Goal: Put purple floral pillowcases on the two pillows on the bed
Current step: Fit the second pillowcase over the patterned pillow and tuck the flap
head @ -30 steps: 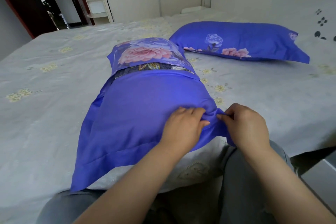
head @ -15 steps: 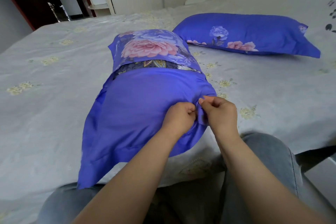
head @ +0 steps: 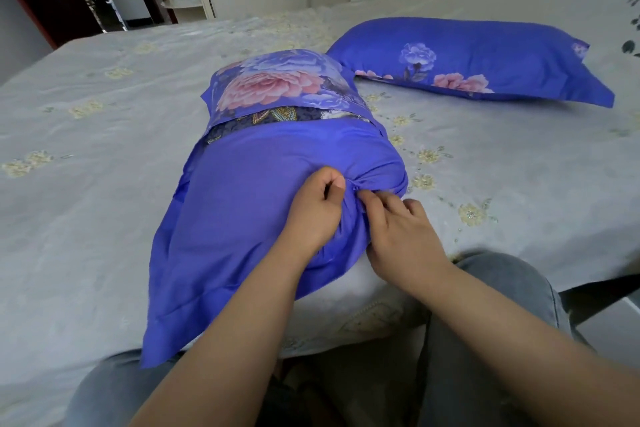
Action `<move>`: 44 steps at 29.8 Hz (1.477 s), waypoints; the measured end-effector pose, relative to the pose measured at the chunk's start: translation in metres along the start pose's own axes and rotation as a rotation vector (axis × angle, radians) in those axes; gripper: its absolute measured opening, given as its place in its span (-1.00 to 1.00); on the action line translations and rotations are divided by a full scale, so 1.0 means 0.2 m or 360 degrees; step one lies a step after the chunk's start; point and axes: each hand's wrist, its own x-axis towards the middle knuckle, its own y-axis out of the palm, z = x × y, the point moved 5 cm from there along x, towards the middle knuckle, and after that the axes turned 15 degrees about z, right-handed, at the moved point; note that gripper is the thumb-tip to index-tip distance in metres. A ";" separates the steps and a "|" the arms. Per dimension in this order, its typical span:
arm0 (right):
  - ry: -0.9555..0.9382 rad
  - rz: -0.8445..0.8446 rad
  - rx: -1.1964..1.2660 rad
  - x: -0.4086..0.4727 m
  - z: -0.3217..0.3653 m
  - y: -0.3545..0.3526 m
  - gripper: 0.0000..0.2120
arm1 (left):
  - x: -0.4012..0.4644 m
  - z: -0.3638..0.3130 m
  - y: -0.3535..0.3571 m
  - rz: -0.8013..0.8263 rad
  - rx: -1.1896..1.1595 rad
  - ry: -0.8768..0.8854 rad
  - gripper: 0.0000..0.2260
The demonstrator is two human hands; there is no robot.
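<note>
Hands meet at the near right corner of the plump purple pillow in its smooth purple pillowcase [head: 256, 204], lying lengthwise at the bed's near edge. The left hand [head: 317, 210] is curled closed, pinching a gather of the cloth; the right hand [head: 398, 229] lies half spread, fingertips pressing the same bunch. My judgement: the second pillow is being seated into its corner. Beyond, a dark patterned strip [head: 273, 116] shows under the floral flap, so tucking that comes next. Farther off, the finished purple floral pillow [head: 485, 59] rests on the grey embroidered bedsheet [head: 104, 149].
</note>
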 end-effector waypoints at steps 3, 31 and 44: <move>0.0000 0.0008 -0.0327 0.07 -0.04 0.02 -0.61 | 0.00 0.00 0.03 0.0162 0.0269 -0.0041 -0.79; 0.0169 0.0693 0.0906 0.25 -0.39 -0.21 -0.76 | 0.27 -0.26 -0.06 0.0154 0.1728 0.0103 -0.72; 0.0054 0.0166 0.0864 0.29 -0.19 -0.21 -0.82 | 0.25 -0.01 0.03 0.0358 0.0950 -0.0135 -0.71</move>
